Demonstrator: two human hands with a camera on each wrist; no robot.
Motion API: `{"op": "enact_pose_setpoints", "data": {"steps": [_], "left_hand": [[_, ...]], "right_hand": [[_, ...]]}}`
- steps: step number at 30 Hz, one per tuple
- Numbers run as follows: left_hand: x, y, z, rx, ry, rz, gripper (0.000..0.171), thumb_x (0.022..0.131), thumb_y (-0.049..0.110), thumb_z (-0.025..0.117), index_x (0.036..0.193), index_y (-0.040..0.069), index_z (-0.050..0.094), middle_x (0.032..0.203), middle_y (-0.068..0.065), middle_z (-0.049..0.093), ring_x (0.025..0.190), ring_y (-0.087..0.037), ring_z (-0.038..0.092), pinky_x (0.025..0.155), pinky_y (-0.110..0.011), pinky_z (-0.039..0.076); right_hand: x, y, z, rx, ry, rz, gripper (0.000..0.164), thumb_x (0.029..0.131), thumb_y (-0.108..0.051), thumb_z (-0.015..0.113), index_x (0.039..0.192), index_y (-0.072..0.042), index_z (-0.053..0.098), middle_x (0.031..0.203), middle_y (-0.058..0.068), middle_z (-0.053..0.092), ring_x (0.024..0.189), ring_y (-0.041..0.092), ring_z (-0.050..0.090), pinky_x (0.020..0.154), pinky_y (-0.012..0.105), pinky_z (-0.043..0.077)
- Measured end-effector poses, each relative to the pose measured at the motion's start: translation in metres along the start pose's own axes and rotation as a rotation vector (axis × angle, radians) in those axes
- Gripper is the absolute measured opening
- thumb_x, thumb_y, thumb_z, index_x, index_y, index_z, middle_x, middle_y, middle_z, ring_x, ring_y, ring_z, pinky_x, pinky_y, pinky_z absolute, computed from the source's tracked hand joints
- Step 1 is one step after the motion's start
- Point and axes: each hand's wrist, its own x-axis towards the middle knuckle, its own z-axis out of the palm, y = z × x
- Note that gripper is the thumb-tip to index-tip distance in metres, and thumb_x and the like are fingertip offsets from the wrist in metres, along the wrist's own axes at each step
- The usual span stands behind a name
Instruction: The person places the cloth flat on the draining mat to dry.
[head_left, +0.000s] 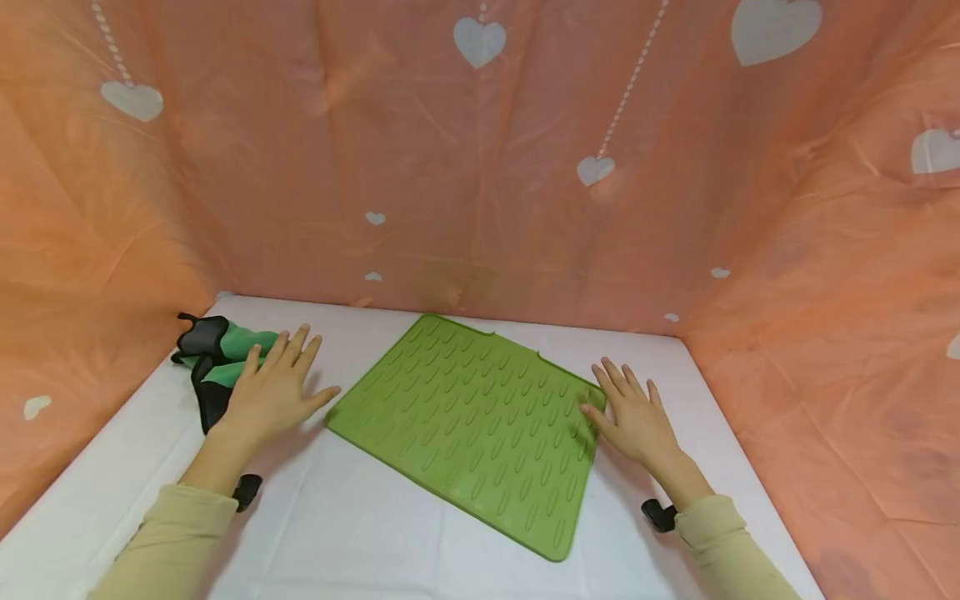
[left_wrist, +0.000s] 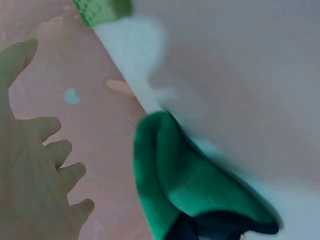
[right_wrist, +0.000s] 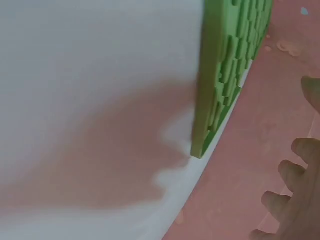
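A green rubber mat [head_left: 465,433] with rows of raised oval ridges lies flat and slightly turned on the white table. My left hand [head_left: 273,392] hovers with fingers spread between the mat's left corner and a crumpled green and black cloth item [head_left: 243,342], whose exact kind I cannot tell. In the left wrist view the folded green fabric [left_wrist: 190,175] shows apart from that hand. Over the mat's right edge my right hand [head_left: 633,417] is held with fingers extended. Its shadow falls beside the mat edge [right_wrist: 210,100] in the right wrist view. Neither hand holds anything.
White cloth covers the table [head_left: 360,533]. Orange-pink curtains [head_left: 480,183] with white hearts enclose the back and both sides. A dark strap device [head_left: 247,492] sits on the left wrist, and another device [head_left: 660,515] on the right.
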Motion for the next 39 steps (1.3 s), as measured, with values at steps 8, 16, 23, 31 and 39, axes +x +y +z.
{"op": "enact_pose_setpoints", "data": {"steps": [8, 16, 23, 31, 39], "left_hand": [[-0.003, -0.023, -0.007, 0.033, -0.002, 0.016, 0.092, 0.100, 0.058, 0.060, 0.161, -0.003, 0.029, 0.168, -0.029, 0.019, 0.153, -0.052, 0.016, 0.117, -0.075, 0.009], [-0.008, -0.050, -0.010, 0.037, 0.012, 0.075, 0.087, 0.099, 0.053, 0.064, 0.159, -0.003, 0.035, 0.167, -0.026, 0.025, 0.152, -0.052, 0.019, 0.118, -0.074, 0.010], [-0.007, -0.065, -0.005, 0.068, -0.037, 0.143, 0.080, 0.099, 0.050, 0.067, 0.158, 0.001, 0.042, 0.165, -0.025, 0.031, 0.149, -0.054, 0.025, 0.117, -0.074, 0.016], [-0.005, -0.082, 0.010, 0.070, -0.062, 0.180, 0.078, 0.100, 0.049, 0.066, 0.159, 0.005, 0.042, 0.166, -0.023, 0.030, 0.150, -0.054, 0.024, 0.115, -0.077, 0.014], [0.010, -0.095, 0.018, 0.039, -0.064, 0.208, 0.074, 0.101, 0.049, 0.064, 0.159, 0.007, 0.042, 0.167, -0.022, 0.029, 0.151, -0.056, 0.020, 0.113, -0.080, 0.012]], "right_hand": [[-0.016, 0.002, 0.005, 0.044, 0.006, -0.062, 0.073, 0.104, -0.044, 0.060, 0.160, -0.003, 0.038, 0.166, 0.019, 0.033, 0.149, 0.049, 0.032, 0.116, 0.075, 0.021], [-0.034, -0.003, 0.019, 0.151, -0.053, -0.121, 0.073, 0.103, -0.042, 0.064, 0.159, -0.002, 0.040, 0.166, 0.019, 0.033, 0.151, 0.048, 0.030, 0.116, 0.074, 0.020], [-0.044, -0.010, 0.026, 0.173, -0.133, -0.192, 0.071, 0.103, -0.045, 0.062, 0.159, -0.006, 0.042, 0.166, 0.018, 0.035, 0.150, 0.048, 0.031, 0.116, 0.072, 0.025], [-0.047, -0.017, 0.028, 0.215, -0.288, -0.267, 0.076, 0.104, -0.052, 0.058, 0.163, -0.009, 0.035, 0.171, 0.014, 0.025, 0.155, 0.047, 0.021, 0.119, 0.067, 0.025], [-0.046, -0.019, 0.030, 0.220, -0.335, -0.298, 0.078, 0.104, -0.054, 0.057, 0.163, -0.008, 0.034, 0.172, 0.012, 0.022, 0.155, 0.048, 0.017, 0.120, 0.069, 0.022]]}}
